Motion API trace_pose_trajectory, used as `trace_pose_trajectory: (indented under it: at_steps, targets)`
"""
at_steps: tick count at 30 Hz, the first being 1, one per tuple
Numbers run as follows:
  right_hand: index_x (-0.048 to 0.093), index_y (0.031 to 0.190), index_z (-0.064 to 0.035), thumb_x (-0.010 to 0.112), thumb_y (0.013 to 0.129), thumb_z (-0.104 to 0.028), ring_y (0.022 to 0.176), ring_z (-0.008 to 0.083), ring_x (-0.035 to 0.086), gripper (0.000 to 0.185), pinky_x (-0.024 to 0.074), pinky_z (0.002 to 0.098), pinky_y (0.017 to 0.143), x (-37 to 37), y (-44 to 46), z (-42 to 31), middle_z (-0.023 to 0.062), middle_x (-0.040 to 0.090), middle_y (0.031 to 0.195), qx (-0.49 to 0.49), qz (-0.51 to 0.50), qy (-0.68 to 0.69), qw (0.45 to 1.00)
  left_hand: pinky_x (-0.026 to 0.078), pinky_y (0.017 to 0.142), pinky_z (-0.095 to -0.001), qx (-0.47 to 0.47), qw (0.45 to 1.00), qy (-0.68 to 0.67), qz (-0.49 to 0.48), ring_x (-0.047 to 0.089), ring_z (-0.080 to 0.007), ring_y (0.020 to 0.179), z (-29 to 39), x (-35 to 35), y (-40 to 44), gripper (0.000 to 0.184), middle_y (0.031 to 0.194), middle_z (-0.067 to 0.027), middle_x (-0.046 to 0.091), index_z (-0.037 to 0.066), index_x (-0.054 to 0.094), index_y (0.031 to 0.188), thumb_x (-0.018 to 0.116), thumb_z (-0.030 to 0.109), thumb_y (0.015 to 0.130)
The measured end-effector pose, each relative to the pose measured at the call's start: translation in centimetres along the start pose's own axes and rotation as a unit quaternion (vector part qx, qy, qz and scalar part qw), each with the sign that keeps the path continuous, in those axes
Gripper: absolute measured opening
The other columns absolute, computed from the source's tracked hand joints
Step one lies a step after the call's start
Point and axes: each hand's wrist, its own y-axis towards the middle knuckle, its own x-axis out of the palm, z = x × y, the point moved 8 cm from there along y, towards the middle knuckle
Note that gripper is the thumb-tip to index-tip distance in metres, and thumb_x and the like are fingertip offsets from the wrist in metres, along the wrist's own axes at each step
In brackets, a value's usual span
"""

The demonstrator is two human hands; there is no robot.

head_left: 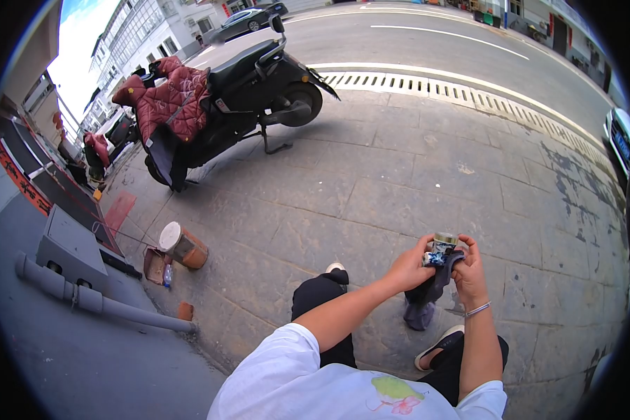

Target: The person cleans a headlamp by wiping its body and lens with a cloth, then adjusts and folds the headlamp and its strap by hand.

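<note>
In front of my knees, both my hands are closed around a small jar [444, 241] with a gold-coloured lid or rim and a blue and white patterned side. My left hand [409, 267] grips the jar from its left. At the other side, my right hand [470, 269] presses a dark grey cloth [437, 283] against it. The cloth hangs down below the hands, its lower end bunched near the paving. What the jar holds cannot be made out.
A black scooter [259, 84] with a red quilted cover [175, 101] stands ahead on the paving. To the left are a bucket [182, 245], a box [157, 266] and a grey pipe [119, 306] along the wall. A drain grate [427, 87] borders the road.
</note>
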Motion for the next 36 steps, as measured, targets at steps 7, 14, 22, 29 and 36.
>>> trace_pose_trajectory:
  at_steps: [7,14,22,29,36]
  targets:
    - [0.034,0.125,-0.0081,0.049,0.080,0.008,0.082,0.0142,0.061,0.050,0.0542,0.0254,0.064,-3.1,1.2,-0.3,0.0061,0.057,0.095,-0.040,0.100,0.051,0.993,0.039,0.089,-0.0405,0.319,0.922,0.183,0.123,0.051,-0.0296,0.107,10.3,0.3,-4.2,0.044,0.112,-0.0132,0.055,0.003,0.051,0.116,0.063,0.007,0.074]
    - [0.034,0.126,-0.0105,0.050,0.083,0.004,0.079,0.0133,0.061,0.048,0.0535,0.0251,0.062,-3.8,2.3,2.2,0.0064,0.059,0.095,-0.023,0.111,0.053,0.992,0.040,0.083,-0.0396,0.354,0.930,0.099,-0.027,0.049,-0.0287,0.100,10.7,8.5,-8.0,0.023,0.106,-0.0107,0.051,0.007,0.059,0.096,0.064,0.010,0.074]
    - [0.034,0.124,-0.0105,0.051,0.084,0.000,0.080,0.0151,0.062,0.045,0.0542,0.0298,0.066,-4.8,2.3,1.7,0.0071,0.060,0.095,-0.033,0.164,0.069,0.984,0.040,0.080,-0.0403,0.392,0.906,0.044,-0.152,0.048,-0.0286,0.092,11.1,12.8,-12.3,0.019,0.097,-0.0087,0.050,0.007,0.056,0.090,0.064,0.011,0.073]
    - [0.043,0.119,-0.0154,0.050,0.086,-0.003,0.085,0.0153,0.062,0.036,0.0540,0.0279,0.068,-7.6,2.7,0.8,0.0039,0.060,0.100,-0.071,0.187,0.116,0.973,0.042,0.083,-0.0380,0.354,0.932,0.059,-0.047,0.046,-0.0311,0.101,11.0,9.7,-9.6,0.033,0.106,-0.0123,0.049,0.005,0.054,0.104,0.064,0.009,0.074]
    - [0.040,0.120,-0.0135,0.051,0.086,-0.002,0.089,0.0200,0.060,0.038,0.0539,0.0325,0.072,-8.6,2.4,0.2,0.0063,0.056,0.106,-0.077,0.203,0.143,0.966,0.043,0.085,-0.0383,0.303,0.936,-0.004,-0.178,0.046,-0.0324,0.102,8.7,12.7,-12.5,0.038,0.108,-0.0138,0.046,0.004,0.049,0.109,0.064,0.006,0.074]
